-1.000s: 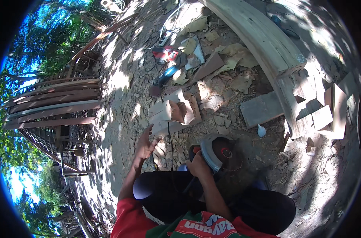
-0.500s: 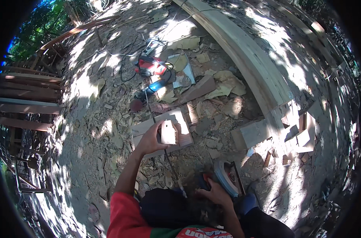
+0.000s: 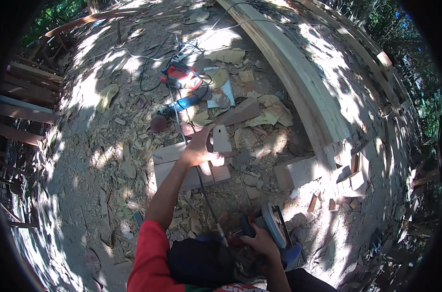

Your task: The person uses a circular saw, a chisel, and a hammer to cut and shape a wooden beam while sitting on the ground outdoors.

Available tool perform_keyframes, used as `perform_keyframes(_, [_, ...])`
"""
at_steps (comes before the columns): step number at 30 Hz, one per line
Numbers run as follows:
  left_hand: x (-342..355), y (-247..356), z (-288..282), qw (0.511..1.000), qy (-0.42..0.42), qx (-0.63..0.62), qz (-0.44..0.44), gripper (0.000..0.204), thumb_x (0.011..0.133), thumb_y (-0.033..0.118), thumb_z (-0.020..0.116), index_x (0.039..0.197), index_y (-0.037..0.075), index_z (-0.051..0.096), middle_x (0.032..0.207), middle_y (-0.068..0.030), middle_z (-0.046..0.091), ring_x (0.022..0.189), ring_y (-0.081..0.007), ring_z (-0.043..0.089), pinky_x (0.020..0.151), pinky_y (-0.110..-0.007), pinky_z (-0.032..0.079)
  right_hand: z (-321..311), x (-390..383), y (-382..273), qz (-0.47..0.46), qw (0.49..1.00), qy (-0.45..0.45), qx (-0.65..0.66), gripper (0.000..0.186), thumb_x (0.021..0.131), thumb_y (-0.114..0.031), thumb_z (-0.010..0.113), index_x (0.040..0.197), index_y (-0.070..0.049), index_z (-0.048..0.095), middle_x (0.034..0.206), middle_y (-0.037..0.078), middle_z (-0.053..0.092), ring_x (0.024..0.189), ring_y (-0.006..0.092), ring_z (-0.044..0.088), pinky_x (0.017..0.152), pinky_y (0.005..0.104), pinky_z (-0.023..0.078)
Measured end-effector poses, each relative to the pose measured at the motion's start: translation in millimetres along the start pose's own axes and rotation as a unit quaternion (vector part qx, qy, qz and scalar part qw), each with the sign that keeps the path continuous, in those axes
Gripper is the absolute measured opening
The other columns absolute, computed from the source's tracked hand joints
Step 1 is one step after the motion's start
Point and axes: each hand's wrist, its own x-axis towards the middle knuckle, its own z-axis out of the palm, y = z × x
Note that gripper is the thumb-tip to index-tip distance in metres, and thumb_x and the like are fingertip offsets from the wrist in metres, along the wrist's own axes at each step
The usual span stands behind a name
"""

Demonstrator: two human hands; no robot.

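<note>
My left hand (image 3: 199, 148) is closed on a small pale wooden block (image 3: 222, 138) with a dark hole in it, held over a flat wooden board (image 3: 170, 173) on the ground. A dark cable crosses the board beneath my arm. Low in the view, by my knees, my right hand (image 3: 259, 239) is closed on the handle of a circular saw (image 3: 274, 225) with a grey guard. Just beyond my left hand, a blue angle grinder (image 3: 182, 103) with a round disc lies on the ground.
A red power tool (image 3: 181, 76) lies among tangled cords farther ahead. A long curved timber (image 3: 295, 73) runs down the right to cut blocks (image 3: 352, 180). Stacked planks (image 3: 29, 109) stand at the left. Leaves and shavings cover the ground.
My left hand has gone from open to closed on the small block and moved forward with it. The saw sits lower in the view, still in my right hand. The view has turned.
</note>
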Motion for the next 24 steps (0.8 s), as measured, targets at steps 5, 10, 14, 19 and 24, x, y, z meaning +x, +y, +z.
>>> perform_keyframes(5, [-13,-4,1,0.999,-0.001,-0.020,0.043,0.098,0.076,0.022,0.081,0.156,0.011,0.025,0.143,-0.0230,0.048,0.134,-0.0350,0.046,0.111,-0.041,0.038,0,-2,4,-0.014,1.000,0.017,0.003,0.093,0.074,-0.044,0.074,0.141,0.011,0.041,0.124,0.029,0.062,0.118,0.0352,0.061,0.099,0.0380,0.046])
perform_keyframes(10, [-31,-19,17,0.997,0.039,0.029,0.056,0.073,0.087,0.025,0.073,0.151,0.016,0.039,0.150,-0.0197,0.043,0.136,-0.0373,0.044,0.110,-0.042,0.039,-1,-1,1,0.006,1.000,0.008,0.006,0.088,0.076,-0.037,0.071,0.142,0.010,0.039,0.106,0.023,0.068,0.098,0.0305,0.069,0.084,0.0369,0.053])
perform_keyframes(14, [-37,-27,31,0.995,0.090,-0.023,0.039,0.069,0.089,0.028,0.072,0.150,0.019,0.041,0.145,-0.0193,0.050,0.130,-0.0370,0.051,0.105,-0.043,0.044,2,-6,-11,0.029,0.997,0.027,0.063,0.071,0.078,-0.026,0.070,0.139,0.000,0.048,0.075,0.005,0.063,0.062,0.0135,0.060,0.054,0.0307,0.048])
perform_keyframes(19, [-40,-15,48,0.986,0.140,-0.089,0.015,0.066,0.087,0.028,0.076,0.145,0.015,0.046,0.138,-0.0193,0.056,0.117,-0.0366,0.061,0.094,-0.042,0.052,1,-10,-16,0.041,0.991,0.096,0.080,0.060,0.078,-0.023,0.069,0.131,0.000,0.054,0.076,0.005,0.063,0.062,0.0134,0.059,0.053,0.0307,0.048])
perform_keyframes(24, [-42,-28,50,0.983,0.174,-0.025,0.050,0.065,0.087,0.031,0.075,0.142,0.011,0.047,0.134,-0.0196,0.058,0.116,-0.0366,0.061,0.090,-0.042,0.054,-23,-25,-21,0.052,0.978,0.134,0.152,0.025,0.081,-0.015,0.067,0.099,0.001,0.061,0.068,0.006,0.060,0.058,0.0141,0.058,0.051,0.0300,0.047])
